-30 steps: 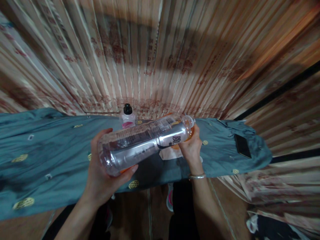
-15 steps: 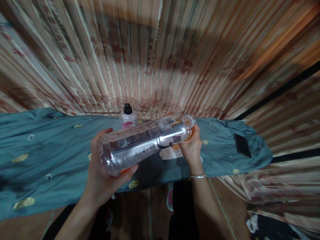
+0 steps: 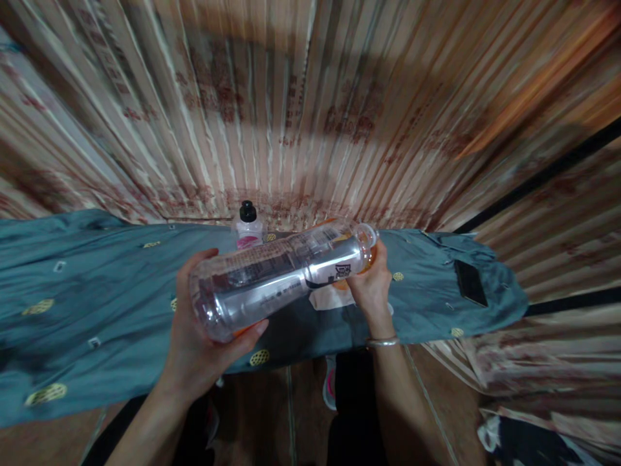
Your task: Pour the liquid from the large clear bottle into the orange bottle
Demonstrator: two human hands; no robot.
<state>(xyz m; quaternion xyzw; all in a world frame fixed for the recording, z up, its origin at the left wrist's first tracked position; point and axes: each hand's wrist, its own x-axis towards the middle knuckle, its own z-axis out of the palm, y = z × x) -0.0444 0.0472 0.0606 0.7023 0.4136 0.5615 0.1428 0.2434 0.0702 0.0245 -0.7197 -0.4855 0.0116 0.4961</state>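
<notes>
A large clear plastic bottle [image 3: 281, 275] with a silver and dark printed label lies tilted in the air, its uncapped neck up to the right. My left hand [image 3: 196, 333] wraps round its base end. Near the neck, my right hand [image 3: 371, 285] grips it from behind and below; some of its fingers are hidden. Something orange shows behind the bottle by the neck. Under the bottle, a white paper-like piece [image 3: 330, 298] rests on the cloth. A small bottle with a black cap [image 3: 248, 226] stands behind the large one.
A teal cloth [image 3: 116, 291] with yellow prints covers the narrow surface. A dark phone [image 3: 470, 283] lies at its right end. Behind hangs a pleated curtain [image 3: 310, 129]. Dark bars cross on the right. Below are my legs and a shoe [image 3: 330, 385].
</notes>
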